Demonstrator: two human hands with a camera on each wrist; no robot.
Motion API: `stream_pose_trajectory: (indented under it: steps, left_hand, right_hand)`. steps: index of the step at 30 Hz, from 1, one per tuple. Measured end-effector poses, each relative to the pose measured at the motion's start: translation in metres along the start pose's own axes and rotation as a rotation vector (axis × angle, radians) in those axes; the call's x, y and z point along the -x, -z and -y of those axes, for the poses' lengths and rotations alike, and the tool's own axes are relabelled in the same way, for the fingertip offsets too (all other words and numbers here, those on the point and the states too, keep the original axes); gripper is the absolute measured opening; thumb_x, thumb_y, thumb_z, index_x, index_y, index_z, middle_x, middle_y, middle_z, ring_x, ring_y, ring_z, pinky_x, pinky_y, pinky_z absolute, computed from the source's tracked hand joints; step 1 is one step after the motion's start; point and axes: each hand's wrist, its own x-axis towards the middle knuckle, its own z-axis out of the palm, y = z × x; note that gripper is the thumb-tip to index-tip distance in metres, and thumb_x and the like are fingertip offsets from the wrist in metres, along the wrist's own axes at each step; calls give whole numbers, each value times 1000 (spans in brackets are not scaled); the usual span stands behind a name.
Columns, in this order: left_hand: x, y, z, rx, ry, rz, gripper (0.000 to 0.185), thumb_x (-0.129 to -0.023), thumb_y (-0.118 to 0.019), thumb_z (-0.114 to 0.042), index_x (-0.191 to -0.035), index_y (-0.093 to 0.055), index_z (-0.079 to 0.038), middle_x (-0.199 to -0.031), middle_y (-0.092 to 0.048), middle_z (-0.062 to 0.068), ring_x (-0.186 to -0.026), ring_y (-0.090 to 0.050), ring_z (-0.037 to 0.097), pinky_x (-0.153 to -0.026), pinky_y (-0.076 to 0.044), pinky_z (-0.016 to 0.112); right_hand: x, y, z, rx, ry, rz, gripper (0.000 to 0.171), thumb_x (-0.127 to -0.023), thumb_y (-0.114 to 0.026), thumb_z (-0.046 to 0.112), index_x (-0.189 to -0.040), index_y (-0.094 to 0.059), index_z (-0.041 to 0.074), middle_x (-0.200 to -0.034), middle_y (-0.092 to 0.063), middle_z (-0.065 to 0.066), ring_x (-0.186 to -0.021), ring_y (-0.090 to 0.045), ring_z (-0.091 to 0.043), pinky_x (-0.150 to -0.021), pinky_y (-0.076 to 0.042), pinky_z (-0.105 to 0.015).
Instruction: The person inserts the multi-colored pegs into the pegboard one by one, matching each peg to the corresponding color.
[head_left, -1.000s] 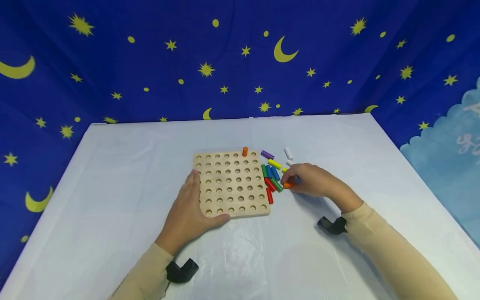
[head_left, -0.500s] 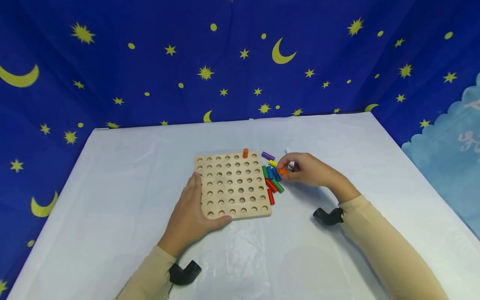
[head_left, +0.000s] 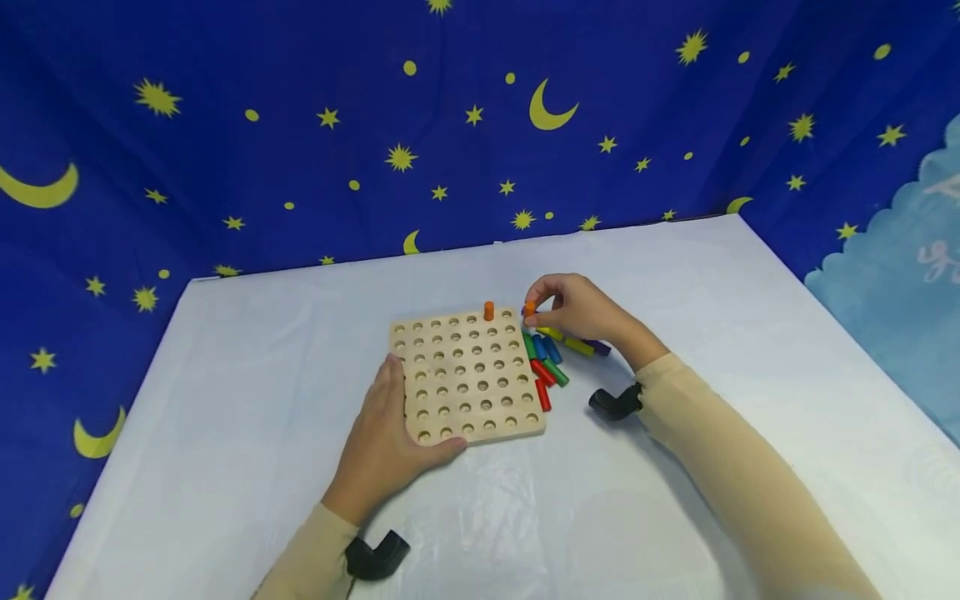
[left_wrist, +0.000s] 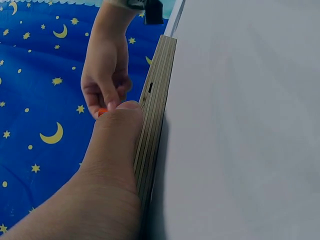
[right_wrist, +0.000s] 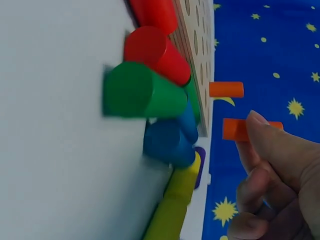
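A white plastic-covered tabletop (head_left: 675,275) is carrying a square pale wooden pegboard (head_left: 467,379); loose red, green, blue and yellow wooden cylinder pegs (head_left: 546,367) are lying just right of the pegboard.

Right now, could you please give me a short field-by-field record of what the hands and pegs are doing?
left hand: rests flat against the near left edge of the wooden pegboard
right hand: pinches an orange peg above the board's far right corner
standing peg: orange, upright in the far row
loose pegs: red, green, blue, yellow, lying right of the board
surface: white table
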Motion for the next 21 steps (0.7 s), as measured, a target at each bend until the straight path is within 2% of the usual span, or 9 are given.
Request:
stream_pose_trajectory:
  steps: [6, 12, 21]
  left_hand:
    - [1, 1, -1, 9, 7, 6, 145, -61, -64, -90, -159, 6, -9, -168, 0, 13, -155, -8, 34, -123, -22, 54]
    - [2, 2, 0, 11, 9, 10, 145, -60, -64, -90, -159, 6, -10, -168, 0, 13, -155, -9, 35, -122, -22, 56]
    - [2, 4, -1, 6, 6, 14, 145, -61, -65, -89, -159, 4, -8, -168, 0, 12, -155, -8, 34, -122, -23, 56]
  right_hand:
    - [-18, -8, 5, -16, 11, -38, 20, -87, -79, 24, -99, -67, 13, -102, -70, -3, -85, -56, -22, -73, -46, -31]
    - [-27, -14, 8, -18, -8, -22, 20, -87, -78, 22, -101, -68, 13, -102, -70, -4, -82, -55, -21, -70, -46, -31]
    - [-30, -18, 14, -9, -44, 6, 18, -87, -78, 19, -100, -68, 13, -103, -69, -3, -80, -56, -21, -70, -49, -31]
